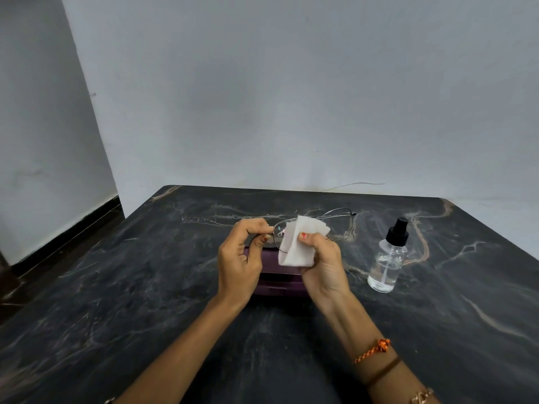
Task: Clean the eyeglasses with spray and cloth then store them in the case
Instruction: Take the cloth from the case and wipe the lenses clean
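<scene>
Thin metal-framed eyeglasses are held up above the table's middle. My left hand pinches the frame at its left hinge. My right hand grips a folded white cloth wrapped over the left lens, thumb pressing on the cloth. A dark purple case lies on the table under both hands, mostly hidden by them; whether it is open I cannot tell. A clear spray bottle with a black pump top stands upright to the right of my hands.
The dark marble table reaches to a grey wall at the back. Its left edge drops to the floor with a dark skirting. A thin wire lies along the wall's foot behind the table.
</scene>
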`<action>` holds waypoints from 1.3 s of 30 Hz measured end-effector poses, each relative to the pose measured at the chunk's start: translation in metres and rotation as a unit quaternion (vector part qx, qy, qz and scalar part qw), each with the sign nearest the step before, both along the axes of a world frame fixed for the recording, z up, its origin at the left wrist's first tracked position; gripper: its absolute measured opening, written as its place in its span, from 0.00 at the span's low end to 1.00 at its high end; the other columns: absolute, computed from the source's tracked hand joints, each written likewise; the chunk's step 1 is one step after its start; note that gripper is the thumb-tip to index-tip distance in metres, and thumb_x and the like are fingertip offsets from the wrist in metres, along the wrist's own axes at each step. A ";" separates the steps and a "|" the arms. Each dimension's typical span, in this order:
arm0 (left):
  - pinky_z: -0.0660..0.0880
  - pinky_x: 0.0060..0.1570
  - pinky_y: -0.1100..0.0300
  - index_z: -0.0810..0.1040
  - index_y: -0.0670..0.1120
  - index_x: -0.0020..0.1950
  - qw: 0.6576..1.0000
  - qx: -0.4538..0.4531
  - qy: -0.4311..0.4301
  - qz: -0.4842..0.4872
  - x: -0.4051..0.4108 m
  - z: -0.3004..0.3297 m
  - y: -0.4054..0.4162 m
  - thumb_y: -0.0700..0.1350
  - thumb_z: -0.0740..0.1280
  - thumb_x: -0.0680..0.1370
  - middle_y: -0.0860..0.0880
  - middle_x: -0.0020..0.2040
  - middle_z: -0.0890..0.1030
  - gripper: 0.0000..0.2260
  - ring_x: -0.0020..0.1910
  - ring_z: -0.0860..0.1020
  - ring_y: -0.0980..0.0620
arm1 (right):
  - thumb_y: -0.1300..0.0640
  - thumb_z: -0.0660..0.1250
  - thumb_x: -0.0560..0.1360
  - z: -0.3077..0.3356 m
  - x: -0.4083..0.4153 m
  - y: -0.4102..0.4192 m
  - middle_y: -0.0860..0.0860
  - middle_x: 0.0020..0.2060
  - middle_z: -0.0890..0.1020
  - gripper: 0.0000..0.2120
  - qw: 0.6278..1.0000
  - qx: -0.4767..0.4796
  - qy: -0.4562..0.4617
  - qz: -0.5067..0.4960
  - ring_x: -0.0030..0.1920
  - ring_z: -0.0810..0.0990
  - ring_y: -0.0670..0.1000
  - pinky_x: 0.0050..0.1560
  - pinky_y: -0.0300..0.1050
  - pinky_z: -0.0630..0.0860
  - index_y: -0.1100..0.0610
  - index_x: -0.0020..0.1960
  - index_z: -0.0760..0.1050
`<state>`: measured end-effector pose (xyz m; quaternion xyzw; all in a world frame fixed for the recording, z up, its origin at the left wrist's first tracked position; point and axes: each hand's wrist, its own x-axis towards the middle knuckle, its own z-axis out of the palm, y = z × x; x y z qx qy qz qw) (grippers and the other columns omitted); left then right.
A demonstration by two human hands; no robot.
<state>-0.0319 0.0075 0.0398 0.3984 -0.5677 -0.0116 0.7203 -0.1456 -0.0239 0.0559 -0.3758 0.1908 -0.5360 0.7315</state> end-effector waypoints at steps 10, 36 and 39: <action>0.74 0.49 0.69 0.75 0.52 0.43 0.998 0.045 -0.007 -0.044 0.002 0.001 0.002 0.36 0.63 0.72 0.55 0.42 0.78 0.11 0.46 0.77 0.63 | 0.60 0.66 0.62 0.001 0.006 0.005 0.53 0.32 0.83 0.12 0.994 0.077 -0.073 0.003 0.33 0.83 0.47 0.29 0.40 0.79 0.61 0.45 0.76; 0.72 0.48 0.70 0.74 0.54 0.44 0.998 0.053 0.006 -0.045 0.019 -0.004 -0.008 0.39 0.61 0.73 0.54 0.42 0.77 0.09 0.44 0.76 0.62 | 0.60 0.72 0.59 -0.012 -0.012 -0.018 0.46 0.29 0.85 0.03 0.963 -0.200 0.178 0.013 0.32 0.81 0.42 0.34 0.33 0.77 0.55 0.32 0.83; 0.73 0.47 0.71 0.74 0.54 0.44 0.999 0.037 0.012 -0.039 0.019 0.003 -0.006 0.40 0.61 0.74 0.54 0.42 0.77 0.08 0.43 0.76 0.64 | 0.58 0.73 0.57 -0.009 -0.011 -0.017 0.47 0.29 0.85 0.05 0.961 -0.210 0.178 0.000 0.32 0.81 0.43 0.35 0.33 0.77 0.56 0.33 0.83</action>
